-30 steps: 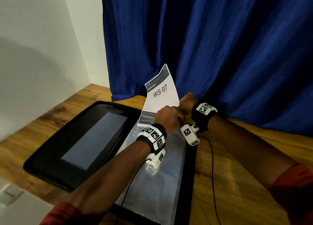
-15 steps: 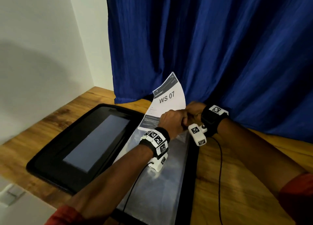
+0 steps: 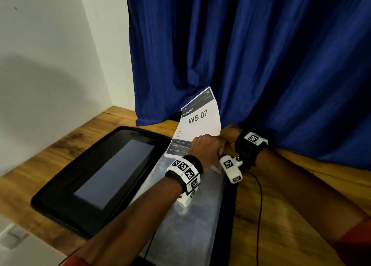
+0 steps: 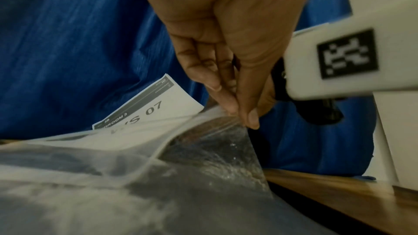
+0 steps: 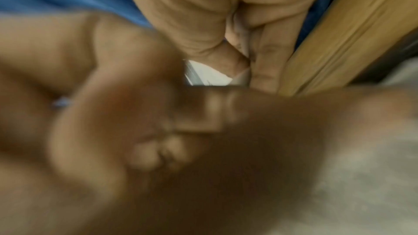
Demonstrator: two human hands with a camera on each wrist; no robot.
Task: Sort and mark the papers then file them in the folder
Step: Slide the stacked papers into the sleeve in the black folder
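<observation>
A white sheet printed "WS 07" [image 3: 198,123] stands tilted at the far end of an open black folder [image 3: 66,185] on the wooden table. Its lower part sits behind the mouth of a clear plastic sleeve [image 3: 196,215] on the folder's right half. My left hand [image 3: 206,147] pinches the sleeve's top edge [image 4: 214,131] between thumb and fingers [image 4: 239,113], lifting it. My right hand [image 3: 228,133], just behind, pinches the sheet's right edge [image 5: 208,76] with thumb and forefinger [image 5: 246,71]. The sheet's bottom is hidden by my hands.
A blue curtain [image 3: 261,55] hangs close behind the sheet and hands. A white wall [image 3: 50,65] is at the left. A white object [image 3: 14,237] lies at the near left table corner. Black cables [image 3: 261,205] trail from both wrists across the folder and bare wood.
The sheet and both hands have dropped slightly toward the sleeve mouth and drifted a little right. Both pinches are unchanged.
</observation>
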